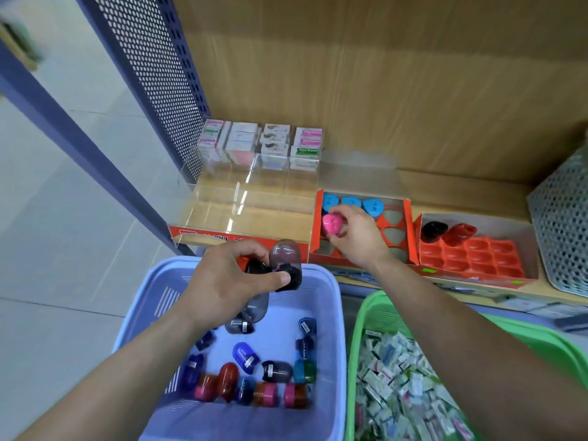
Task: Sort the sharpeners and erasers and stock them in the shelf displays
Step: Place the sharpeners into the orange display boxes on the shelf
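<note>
My right hand (356, 235) pinches a pink sharpener (332, 225) over the left side of an orange slotted display box (409, 230) on the shelf. Three blue sharpeners (350, 203) fill that box's back row. My left hand (229, 281) grips several dark, smoky sharpeners (284, 265) above the lavender basket (337, 313), which holds many loose coloured sharpeners (251, 374). A green basket (359, 329) at the right is full of wrapped erasers (401, 386).
A second orange tray (471, 259) holds a black and a red sharpener (458, 233) at its back. A clear acrylic display (254, 198) has boxed erasers (261, 143) in its rear tier. A grey mesh bin (563, 224) stands at the far right. A perforated blue shelf panel (152, 68) rises on the left.
</note>
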Motion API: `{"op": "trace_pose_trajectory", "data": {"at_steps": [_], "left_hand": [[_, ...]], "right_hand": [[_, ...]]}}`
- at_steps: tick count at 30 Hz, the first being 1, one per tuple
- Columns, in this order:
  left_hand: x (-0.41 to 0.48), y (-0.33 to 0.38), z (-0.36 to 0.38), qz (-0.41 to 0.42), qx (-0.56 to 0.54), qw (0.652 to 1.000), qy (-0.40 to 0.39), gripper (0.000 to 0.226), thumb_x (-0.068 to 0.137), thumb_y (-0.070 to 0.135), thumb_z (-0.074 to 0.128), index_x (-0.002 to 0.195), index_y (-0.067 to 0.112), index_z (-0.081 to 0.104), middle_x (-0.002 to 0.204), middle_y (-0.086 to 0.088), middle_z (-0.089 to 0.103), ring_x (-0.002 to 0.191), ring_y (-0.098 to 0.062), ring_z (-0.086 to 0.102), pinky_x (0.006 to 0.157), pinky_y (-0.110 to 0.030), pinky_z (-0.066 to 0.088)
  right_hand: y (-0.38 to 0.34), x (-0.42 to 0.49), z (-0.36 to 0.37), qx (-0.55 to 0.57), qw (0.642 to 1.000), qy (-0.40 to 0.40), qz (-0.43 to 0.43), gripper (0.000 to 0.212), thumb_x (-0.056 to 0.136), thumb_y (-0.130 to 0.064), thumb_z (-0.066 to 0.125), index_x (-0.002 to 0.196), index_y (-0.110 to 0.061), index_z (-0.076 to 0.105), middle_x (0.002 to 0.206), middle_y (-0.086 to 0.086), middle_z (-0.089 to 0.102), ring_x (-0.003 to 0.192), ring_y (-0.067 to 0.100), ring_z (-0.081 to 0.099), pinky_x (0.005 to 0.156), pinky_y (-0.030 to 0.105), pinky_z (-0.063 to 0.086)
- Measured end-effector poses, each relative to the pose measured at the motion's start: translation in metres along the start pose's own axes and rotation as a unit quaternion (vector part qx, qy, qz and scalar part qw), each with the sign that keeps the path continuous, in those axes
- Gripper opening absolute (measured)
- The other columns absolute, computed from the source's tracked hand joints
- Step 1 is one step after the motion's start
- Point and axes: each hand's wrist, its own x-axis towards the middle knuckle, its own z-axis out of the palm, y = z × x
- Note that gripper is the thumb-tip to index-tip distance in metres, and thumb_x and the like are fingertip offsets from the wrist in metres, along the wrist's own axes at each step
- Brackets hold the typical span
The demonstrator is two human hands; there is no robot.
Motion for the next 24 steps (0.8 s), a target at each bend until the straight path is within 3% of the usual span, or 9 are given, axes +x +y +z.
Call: {"op": "trace_pose_trajectory", "data": {"at_steps": [5, 9, 12, 14, 17, 20, 24], "left_hand": [[0.002, 0.001, 0.003, -0.002, -0.002, 1.0, 0.003, 0.022, 0.076, 0.024, 0.087, 0.073, 0.018, 0.067, 0.055, 0.014, 0.055, 0.046, -0.001, 0.045, 0.048, -0.011, 0.034], [0.005, 0.003, 0.005, -0.014, -0.016, 1.0, 0.001, 0.021, 0.073, 0.025, 0.089, 0.069, 0.022, 0.068, 0.057, 0.011, 0.059, 0.053, -0.008, 0.053, 0.053, -0.019, 0.043], [0.01, 0.007, 0.01, -0.016, -0.017, 1.0, -0.006, 0.021, 0.072, 0.03, 0.089, 0.069, 0.025, 0.068, 0.061, 0.011, 0.06, 0.059, -0.012, 0.055, 0.057, -0.026, 0.046], [0.011, 0.011, 0.014, -0.008, -0.024, 1.0, -0.014, 0.021, 0.073, 0.029, 0.089, 0.068, 0.025, 0.068, 0.06, 0.012, 0.06, 0.057, -0.011, 0.053, 0.058, -0.025, 0.043], [0.01, 0.018, 0.024, -0.002, -0.041, 0.999, -0.028, 0.019, 0.074, 0.023, 0.089, 0.072, 0.021, 0.07, 0.062, 0.01, 0.063, 0.057, -0.008, 0.053, 0.059, -0.021, 0.043], [0.009, 0.023, 0.031, 0.005, -0.047, 0.998, -0.034, 0.017, 0.073, 0.024, 0.089, 0.077, 0.019, 0.073, 0.067, 0.007, 0.066, 0.061, -0.008, 0.056, 0.063, -0.021, 0.044], [0.01, 0.031, 0.041, 0.026, -0.043, 0.998, -0.035, 0.016, 0.074, 0.017, 0.088, 0.076, 0.019, 0.072, 0.066, 0.014, 0.067, 0.062, 0.0, 0.058, 0.062, -0.013, 0.044]], "right_hand": [[-0.001, 0.003, 0.0, -0.019, 0.999, -0.023, -0.018, 0.051, 0.088, -0.019, 0.076, 0.137, -0.02, 0.062, 0.119, 0.002, 0.054, 0.09, 0.019, 0.064, 0.1, 0.038, 0.05], [-0.009, 0.0, -0.008, -0.041, 0.998, -0.053, -0.014, 0.052, 0.091, -0.024, 0.072, 0.141, -0.024, 0.058, 0.121, 0.009, 0.058, 0.098, 0.023, 0.064, 0.1, 0.038, 0.049], [-0.016, -0.015, -0.025, -0.026, 1.0, -0.007, 0.0, 0.044, 0.093, -0.024, 0.068, 0.136, -0.02, 0.063, 0.124, 0.007, 0.059, 0.103, 0.022, 0.066, 0.102, 0.035, 0.048], [-0.03, -0.036, -0.042, 0.052, 0.998, 0.028, 0.0, 0.027, 0.095, -0.023, 0.066, 0.121, -0.021, 0.072, 0.112, -0.004, 0.063, 0.087, 0.012, 0.067, 0.092, 0.027, 0.051], [-0.062, -0.073, -0.063, 0.284, 0.954, -0.093, 0.012, 0.019, 0.1, -0.017, 0.06, 0.113, -0.024, 0.073, 0.104, -0.002, 0.073, 0.087, 0.011, 0.069, 0.077, 0.029, 0.057], [-0.07, -0.093, -0.071, 0.362, 0.913, -0.19, 0.014, 0.022, 0.102, -0.012, 0.056, 0.119, -0.018, 0.07, 0.109, 0.008, 0.073, 0.096, 0.018, 0.068, 0.084, 0.043, 0.058], [-0.063, -0.105, -0.08, 0.448, 0.876, -0.171, 0.049, 0.02, 0.103, -0.014, 0.054, 0.12, -0.013, 0.066, 0.111, 0.015, 0.071, 0.099, 0.028, 0.07, 0.091, 0.054, 0.057]]}}
